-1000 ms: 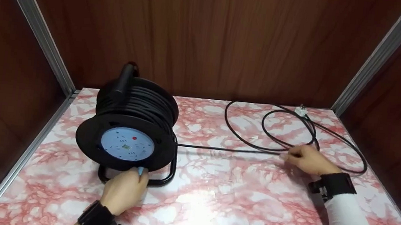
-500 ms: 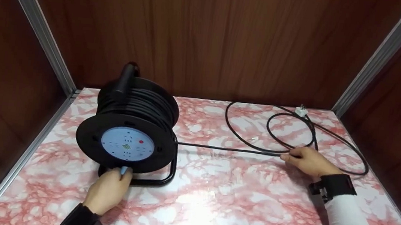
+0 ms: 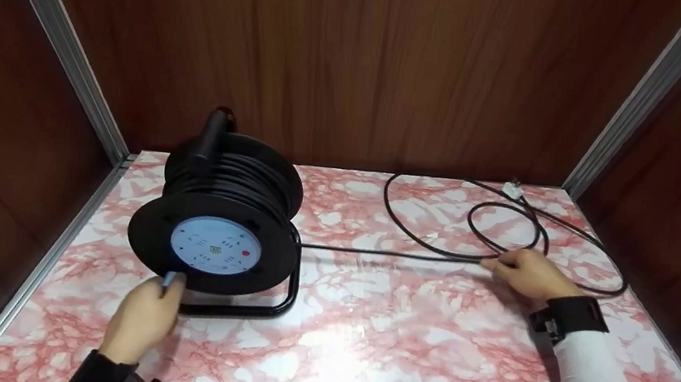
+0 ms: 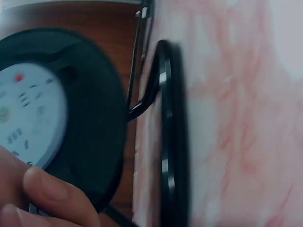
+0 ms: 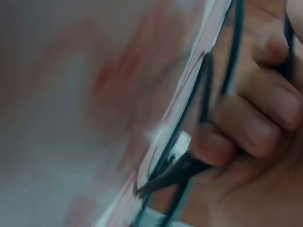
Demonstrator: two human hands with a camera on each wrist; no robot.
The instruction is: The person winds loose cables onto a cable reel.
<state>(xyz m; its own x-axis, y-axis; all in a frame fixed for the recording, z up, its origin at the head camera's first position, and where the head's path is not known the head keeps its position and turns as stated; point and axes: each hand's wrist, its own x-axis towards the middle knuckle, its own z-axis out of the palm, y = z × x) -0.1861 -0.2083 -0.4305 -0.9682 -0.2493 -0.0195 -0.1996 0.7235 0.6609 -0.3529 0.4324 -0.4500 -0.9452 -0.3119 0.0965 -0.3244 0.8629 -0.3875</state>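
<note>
A black cable reel (image 3: 273, 250) stands at the left, dark cable wound between its flanges. On its front sits a light blue socket panel (image 3: 215, 245) with a red button. My left hand (image 3: 140, 319) pinches the small blue knob (image 3: 170, 277) at the reel's lower left rim; the left wrist view shows its fingers (image 4: 61, 194) at that rim. A straight stretch of cable (image 3: 384, 254) runs rightward from the reel into my right hand (image 3: 530, 273). The right wrist view shows curled fingers (image 5: 251, 123) holding the cable.
Loose cable loops (image 3: 415, 241) lie at the back right, with a white plug (image 3: 512, 189) among them. A black tubular stand (image 3: 237, 312) supports the reel, topped by a carrying handle (image 3: 212, 138). Wooden walls (image 3: 361, 65) enclose the pink-and-white marbled table (image 3: 399, 351).
My left hand has moved left with the knob, and the reel's face has turned clockwise. The inner cable loop has shrunk and shifted right. My right hand has stayed almost in place.
</note>
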